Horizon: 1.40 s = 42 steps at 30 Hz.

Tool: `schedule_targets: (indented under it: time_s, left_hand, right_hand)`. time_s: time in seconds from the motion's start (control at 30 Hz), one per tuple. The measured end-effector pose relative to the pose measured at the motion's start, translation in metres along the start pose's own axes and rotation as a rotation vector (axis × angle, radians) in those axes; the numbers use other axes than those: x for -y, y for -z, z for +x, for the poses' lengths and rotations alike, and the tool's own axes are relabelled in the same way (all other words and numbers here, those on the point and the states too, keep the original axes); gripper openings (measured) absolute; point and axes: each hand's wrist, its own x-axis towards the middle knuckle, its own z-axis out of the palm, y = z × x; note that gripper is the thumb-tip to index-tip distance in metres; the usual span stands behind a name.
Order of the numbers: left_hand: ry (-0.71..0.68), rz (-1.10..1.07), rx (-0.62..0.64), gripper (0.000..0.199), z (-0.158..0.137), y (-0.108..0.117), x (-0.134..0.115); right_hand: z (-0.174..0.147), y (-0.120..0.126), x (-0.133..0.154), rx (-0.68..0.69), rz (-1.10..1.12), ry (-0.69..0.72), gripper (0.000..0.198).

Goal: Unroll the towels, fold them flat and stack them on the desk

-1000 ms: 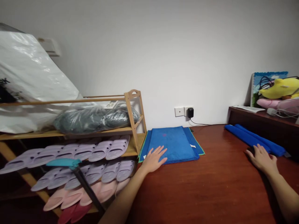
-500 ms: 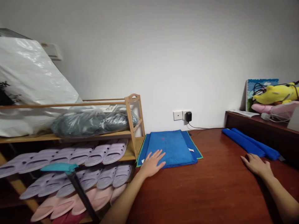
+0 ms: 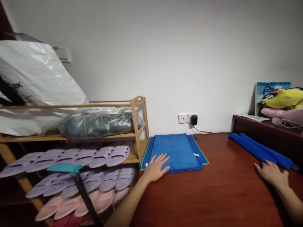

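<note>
Folded blue towels lie in a flat stack on the reddish-brown tabletop, with green-edged cloth showing beneath. My left hand rests at the stack's near left corner, fingers spread, gripping nothing. At the right, two long blue rolls of cloth lie side by side against the raised dark shelf. My right hand is just in front of these rolls, palm down with its fingers apart and nothing held.
Left of the table stands a wooden rack with rows of purple slippers and pink ones below. A teal-topped black pole stands before it. A black plug sits in the wall. The dark shelf carries a yellow plush toy.
The view has shifted slightly, so the whole scene sits a little further right. Both hands keep about the same places by the towels and the rolls.
</note>
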Motion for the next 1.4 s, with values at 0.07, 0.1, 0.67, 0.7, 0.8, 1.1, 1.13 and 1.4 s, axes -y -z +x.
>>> schedule_targets:
  time_s: [0.07,0.1,0.67,0.7,0.8,1.1,1.13,1.4]
  left_hand:
    - [-0.001,-0.005,-0.003,0.053,0.0,0.0,0.0]
    - [-0.003,-0.005,-0.004,0.053,-0.001,0.0,-0.001]
    - [0.051,-0.033,-0.086,0.045,-0.018,0.003,-0.017]
    - [0.051,-0.037,-0.082,0.045,-0.022,0.003,-0.02]
    - [0.046,-0.041,-0.054,0.047,-0.039,0.006,-0.029]
    - [-0.141,-0.214,0.123,0.05,-0.1,0.028,-0.097]
    - [-0.175,-0.229,0.127,0.049,-0.101,0.03,-0.11]
    - [-0.326,-0.337,0.006,0.054,-0.105,0.04,-0.203]
  right_hand:
    - [-0.008,0.008,0.008,-0.002,-0.036,0.054,0.055]
    - [-0.014,0.013,0.013,-0.002,-0.059,0.083,0.053]
    - [-0.175,0.141,0.096,-0.124,-0.264,0.312,0.053]
    - [-0.169,0.141,0.094,-0.1,-0.271,0.229,0.057]
    - [-0.154,0.129,0.091,0.027,-0.271,0.111,0.061]
    - [-0.245,0.11,0.16,-0.122,-0.21,0.355,0.062]
    - [-0.256,0.114,0.168,-0.137,-0.175,0.386,0.063]
    - [-0.257,0.154,0.178,0.231,0.559,0.496,0.047]
